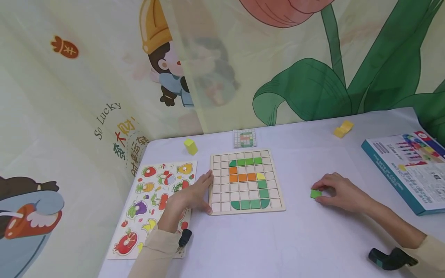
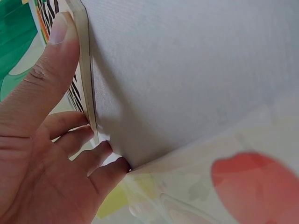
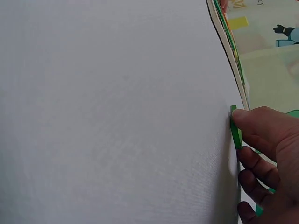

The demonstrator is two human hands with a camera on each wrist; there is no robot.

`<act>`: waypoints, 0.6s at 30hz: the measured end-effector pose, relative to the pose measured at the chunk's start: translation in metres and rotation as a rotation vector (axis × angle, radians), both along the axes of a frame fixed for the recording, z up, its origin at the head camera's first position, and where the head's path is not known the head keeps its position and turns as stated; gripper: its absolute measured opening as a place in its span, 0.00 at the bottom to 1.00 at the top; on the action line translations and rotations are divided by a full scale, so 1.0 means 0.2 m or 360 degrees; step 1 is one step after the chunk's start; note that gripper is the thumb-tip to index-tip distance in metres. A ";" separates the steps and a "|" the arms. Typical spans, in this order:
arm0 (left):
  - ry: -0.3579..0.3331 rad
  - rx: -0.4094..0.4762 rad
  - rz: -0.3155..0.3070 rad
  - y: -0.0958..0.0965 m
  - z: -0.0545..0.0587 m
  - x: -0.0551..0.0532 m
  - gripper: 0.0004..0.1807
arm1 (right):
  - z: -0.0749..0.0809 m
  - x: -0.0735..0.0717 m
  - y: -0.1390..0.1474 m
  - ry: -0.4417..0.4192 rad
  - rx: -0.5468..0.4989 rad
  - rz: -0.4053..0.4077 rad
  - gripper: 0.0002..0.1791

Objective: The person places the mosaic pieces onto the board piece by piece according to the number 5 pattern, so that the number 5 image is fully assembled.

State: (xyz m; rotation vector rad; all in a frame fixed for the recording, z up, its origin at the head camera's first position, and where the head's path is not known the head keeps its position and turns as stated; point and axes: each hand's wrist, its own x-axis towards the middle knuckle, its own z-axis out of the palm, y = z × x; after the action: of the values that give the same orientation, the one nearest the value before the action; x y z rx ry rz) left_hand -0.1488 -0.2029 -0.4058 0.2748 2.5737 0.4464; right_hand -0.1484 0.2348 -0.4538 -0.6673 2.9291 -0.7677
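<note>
My right hand [image 1: 338, 192] pinches a small bright green square tile [image 1: 315, 194] between thumb and fingers, low over the white tablecloth. The same green tile [image 3: 235, 127] shows edge-on under the thumb in the right wrist view. To the left lies a wooden grid board [image 1: 222, 195] with green, orange and yellow tiles set in an S-like shape. My left hand [image 1: 190, 196] rests at the board's left edge, fingers extended and thumb near its lower corner. In the left wrist view that thumb lies along the board's edge [image 2: 84, 60].
A fruit picture board [image 1: 139, 235] lies under the left forearm. Behind the grid board is a small pattern card [image 1: 237, 139], with a yellow-green block stack [image 1: 191, 146] to its left. Yellow pieces [image 1: 343, 129] lie at the back right, beside a teal-edged box [image 1: 393, 170].
</note>
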 end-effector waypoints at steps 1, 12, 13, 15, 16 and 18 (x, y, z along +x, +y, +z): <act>0.0004 0.0000 -0.0002 0.00 0.00 0.00 0.61 | 0.00 0.00 0.00 0.0000 0.0003 0.0002 0.17; 0.0009 0.0001 0.0001 0.00 0.00 0.00 0.60 | -0.02 0.00 0.00 0.0006 0.0001 -0.0014 0.18; 0.0007 0.0002 0.0002 0.00 -0.01 0.00 0.60 | -0.02 0.00 -0.01 0.0011 -0.0004 -0.0015 0.18; 0.0007 0.0004 -0.0001 0.00 -0.01 0.00 0.60 | -0.01 -0.01 -0.04 0.0018 -0.0017 -0.0016 0.17; 0.0007 0.0004 -0.0003 0.00 -0.01 0.00 0.60 | -0.01 -0.02 -0.06 0.0020 -0.0029 -0.0009 0.17; 0.0004 0.0001 -0.0001 0.00 -0.01 0.00 0.60 | 0.01 -0.03 -0.11 0.0014 -0.0054 0.0002 0.17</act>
State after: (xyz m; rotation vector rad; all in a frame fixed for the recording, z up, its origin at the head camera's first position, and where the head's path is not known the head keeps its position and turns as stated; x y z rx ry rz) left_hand -0.1494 -0.2032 -0.4075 0.2768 2.5757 0.4472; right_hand -0.1553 0.2122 -0.4526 -0.6765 2.9299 -0.8180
